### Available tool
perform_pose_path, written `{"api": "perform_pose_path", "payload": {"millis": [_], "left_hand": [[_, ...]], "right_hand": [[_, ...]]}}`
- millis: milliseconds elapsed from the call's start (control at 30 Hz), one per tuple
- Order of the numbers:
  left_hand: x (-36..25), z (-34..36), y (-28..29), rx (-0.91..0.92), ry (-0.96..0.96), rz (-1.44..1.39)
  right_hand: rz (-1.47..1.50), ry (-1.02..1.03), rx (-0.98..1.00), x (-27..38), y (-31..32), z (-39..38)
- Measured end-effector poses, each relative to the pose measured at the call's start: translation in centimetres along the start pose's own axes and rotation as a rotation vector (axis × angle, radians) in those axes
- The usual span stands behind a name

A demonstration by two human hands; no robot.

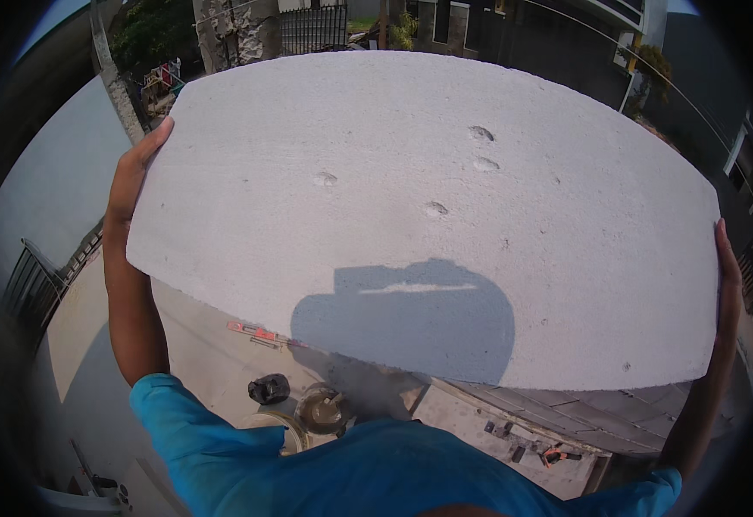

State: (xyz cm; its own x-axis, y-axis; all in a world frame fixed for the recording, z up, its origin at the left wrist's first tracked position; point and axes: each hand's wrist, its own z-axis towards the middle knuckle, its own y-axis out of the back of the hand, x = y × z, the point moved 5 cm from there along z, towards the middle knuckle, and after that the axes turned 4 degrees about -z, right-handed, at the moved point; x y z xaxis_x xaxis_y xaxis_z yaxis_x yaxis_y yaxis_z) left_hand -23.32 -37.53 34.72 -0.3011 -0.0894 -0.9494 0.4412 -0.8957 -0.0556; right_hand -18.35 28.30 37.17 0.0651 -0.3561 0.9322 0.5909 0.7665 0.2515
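Note:
A large white aerated concrete block (393, 155) fills the middle of the view, its broad face pitted with several small holes and crossed by the shadow of my head. My left hand (139, 168) grips its left end, thumb near the upper corner. My right hand (725, 267) holds the right end, its fingers partly hidden at the edge. Below the block's lower edge shows a stack of grey blocks (600, 405); whether the held block touches it I cannot tell.
Below are a red spirit level (251, 330), a black bucket (268, 388), a mortar bucket (322, 410) and an orange-handled tool (557, 455) on a pale board (467, 465). A pale wall (49, 146) stands left; a metal fence (312, 26) and buildings stand beyond.

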Motion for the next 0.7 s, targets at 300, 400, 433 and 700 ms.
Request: {"api": "perform_pose_path", "payload": {"millis": [300,400,433,700], "left_hand": [[2.1,23.9,-3.5,0.345,0.088,0.098],[2.1,29.7,-4.7,0.369,0.019,0.076],[1.9,31.4,-5.2,0.394,-0.065,0.061],[0.6,34.6,-8.6,0.460,-0.368,-0.080]], "right_hand": [[0.276,0.014,0.246,4.6,-12.4,8.4],[0.343,0.059,0.247,7.5,-17.0,10.7],[0.302,0.084,0.222,8.1,-16.7,11.7],[-0.023,0.430,-0.077,8.1,-11.9,24.6]]}}
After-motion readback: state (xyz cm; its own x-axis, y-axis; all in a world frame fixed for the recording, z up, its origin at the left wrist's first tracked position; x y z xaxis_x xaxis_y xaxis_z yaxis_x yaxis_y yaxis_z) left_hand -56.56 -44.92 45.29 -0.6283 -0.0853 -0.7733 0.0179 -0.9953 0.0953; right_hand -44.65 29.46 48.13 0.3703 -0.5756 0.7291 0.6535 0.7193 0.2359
